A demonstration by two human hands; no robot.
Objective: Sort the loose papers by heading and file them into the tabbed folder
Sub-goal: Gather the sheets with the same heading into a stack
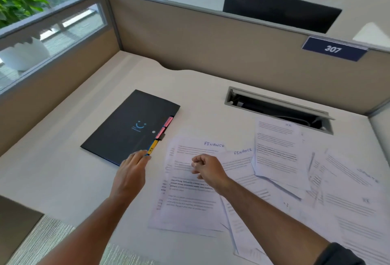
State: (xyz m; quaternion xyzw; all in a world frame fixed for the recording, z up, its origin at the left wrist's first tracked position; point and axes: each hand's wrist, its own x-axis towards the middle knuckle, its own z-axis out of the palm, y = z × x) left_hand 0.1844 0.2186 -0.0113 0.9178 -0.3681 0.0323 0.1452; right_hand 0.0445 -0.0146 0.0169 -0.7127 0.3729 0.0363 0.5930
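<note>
A dark folder lies closed and flat on the pale table, turned at an angle, with a small smile mark on its cover. Coloured tabs stick out along its right edge: 2 pink ones farther from the person and a yellow one nearer. The left hand reaches forward with its fingers straight and together, the fingertips touching the folder's near corner just beside the yellow tab; it grips nothing. The right hand hovers over the papers with its fingers curled loosely inward, and whether it pinches a sheet or holds nothing cannot be told. The loose papers lie spread and overlapping on the table to the right of the folder, apart from it. 2 sheets near the middle carry the handwritten heading FINANCE at the top, and one sheet farther back and to the right is headed HR; another HR mark shows on a sheet toward the right edge. Behind the papers an open cable slot is cut into the table. Tan partitions wall the table on 2 sides, and a blue plate reading 307 hangs on the far one. A dark monitor rises beyond that partition, and a plant in a white pot stands past the left one.
</note>
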